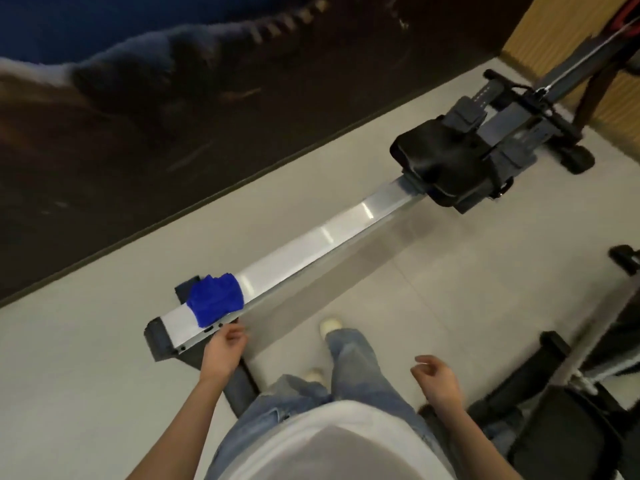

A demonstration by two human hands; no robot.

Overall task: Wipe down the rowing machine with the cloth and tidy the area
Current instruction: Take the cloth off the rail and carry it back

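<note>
Cloth (215, 297) is lying bunched on the rowing machine's rail (322, 237), near the rear end and well apart from the seat (436, 161). The left hand (225, 344) is hovering just beside it, loosely curled and empty. The right hand (438, 375) is hanging relaxed. The cloth is looking soft and light, probably best gathered from the top.

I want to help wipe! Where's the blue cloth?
Head view, lower left: the cloth lies on the rail near its end, just beyond the left hand.
</note>
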